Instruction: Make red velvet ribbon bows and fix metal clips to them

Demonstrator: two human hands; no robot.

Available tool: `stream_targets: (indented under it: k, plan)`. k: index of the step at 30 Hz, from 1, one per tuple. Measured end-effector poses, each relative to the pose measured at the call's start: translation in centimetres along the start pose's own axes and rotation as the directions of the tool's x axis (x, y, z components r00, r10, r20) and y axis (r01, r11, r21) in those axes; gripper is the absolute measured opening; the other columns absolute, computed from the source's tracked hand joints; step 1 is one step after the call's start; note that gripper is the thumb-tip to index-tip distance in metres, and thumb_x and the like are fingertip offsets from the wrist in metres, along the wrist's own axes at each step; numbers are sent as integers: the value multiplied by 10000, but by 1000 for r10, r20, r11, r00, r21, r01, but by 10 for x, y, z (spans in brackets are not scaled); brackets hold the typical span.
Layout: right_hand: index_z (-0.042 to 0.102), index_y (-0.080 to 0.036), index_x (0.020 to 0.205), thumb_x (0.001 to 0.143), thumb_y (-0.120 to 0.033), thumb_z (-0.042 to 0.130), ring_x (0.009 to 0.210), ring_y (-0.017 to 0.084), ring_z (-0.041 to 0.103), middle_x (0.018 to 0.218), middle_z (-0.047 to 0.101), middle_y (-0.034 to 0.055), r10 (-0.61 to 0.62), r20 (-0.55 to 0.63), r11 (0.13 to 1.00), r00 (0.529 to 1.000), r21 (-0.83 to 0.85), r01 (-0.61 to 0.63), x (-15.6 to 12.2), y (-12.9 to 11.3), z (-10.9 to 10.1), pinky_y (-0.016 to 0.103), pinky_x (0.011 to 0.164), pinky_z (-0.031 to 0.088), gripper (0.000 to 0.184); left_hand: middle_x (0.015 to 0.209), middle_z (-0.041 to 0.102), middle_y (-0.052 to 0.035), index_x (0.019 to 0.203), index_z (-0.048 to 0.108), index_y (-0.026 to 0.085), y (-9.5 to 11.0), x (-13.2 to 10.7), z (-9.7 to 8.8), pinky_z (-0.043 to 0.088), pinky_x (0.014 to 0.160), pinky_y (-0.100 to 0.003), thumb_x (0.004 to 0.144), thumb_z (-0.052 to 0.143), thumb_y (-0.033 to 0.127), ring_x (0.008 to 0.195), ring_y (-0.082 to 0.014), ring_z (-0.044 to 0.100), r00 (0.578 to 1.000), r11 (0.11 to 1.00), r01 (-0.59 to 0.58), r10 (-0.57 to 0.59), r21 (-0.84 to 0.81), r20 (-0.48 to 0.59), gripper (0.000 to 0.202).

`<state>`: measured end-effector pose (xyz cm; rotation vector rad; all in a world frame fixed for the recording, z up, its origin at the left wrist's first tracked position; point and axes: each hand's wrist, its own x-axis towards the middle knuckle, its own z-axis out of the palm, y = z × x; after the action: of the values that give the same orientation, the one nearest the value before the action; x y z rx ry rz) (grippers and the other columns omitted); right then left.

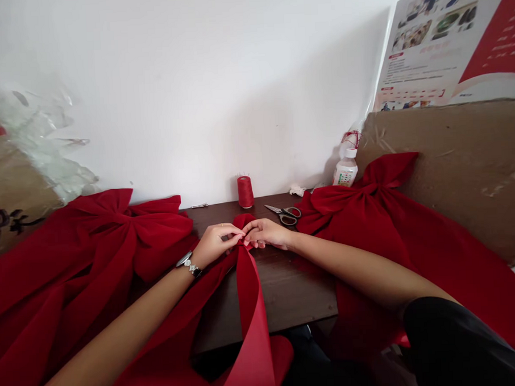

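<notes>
My left hand (219,242) and my right hand (265,233) meet over the dark table, both pinching the gathered part of a red ribbon (250,284). Their fingertips touch or nearly touch; whether a needle or thread is between them is too small to see. Long tails of the ribbon hang down over the table's front edge. Just behind the hands stands a spool of red thread (245,192) with thin pins or needles sticking up from its top. Black-handled scissors (285,214) lie right of it, blades partly apart.
Large red bows lie at the left (126,218) and at the right (372,193). A white-capped bottle (345,169) stands by the wall, near a crumpled white scrap (297,189). A small metal tool (199,206) rests at the back. Cardboard (452,167) borders the right side.
</notes>
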<state>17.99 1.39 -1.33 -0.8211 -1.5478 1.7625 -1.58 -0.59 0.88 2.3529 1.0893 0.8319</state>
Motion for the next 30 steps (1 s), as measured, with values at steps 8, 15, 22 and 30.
stream_targets:
  k: [8,15,22,30]
  plan:
    - [650,-106,798,618,-125,736,482,49,534,643,673,6,19,-5,999,1000,-39,-19,2,1,-2,132,384,368,200,861,726,-55,827,745,193,-1,1,-1,479,734,-237,849,558,348,772,-166,641,999,999,-39,39,28,-22,244]
    - [670,-98,773,583,-217,821,476,40,524,641,668,4,31,2,997,1000,-64,-31,2,0,-1,134,391,365,271,864,721,-55,818,746,196,0,0,-1,472,743,-236,852,560,334,785,-166,638,996,997,-77,78,29,-37,234]
    - [676,-94,748,634,-219,793,454,32,499,604,655,-2,32,-23,998,999,-60,-33,1,0,1,131,390,355,206,848,718,-61,807,746,185,-1,0,0,476,742,-236,852,569,318,766,-159,638,993,994,-102,104,39,-51,226]
    - [653,-104,817,702,-148,708,475,52,542,632,674,11,47,16,998,999,-29,-47,1,-2,-3,137,398,382,135,836,727,-52,832,749,184,-4,0,0,488,742,-230,862,566,286,765,-149,645,982,985,-165,169,58,-78,212]
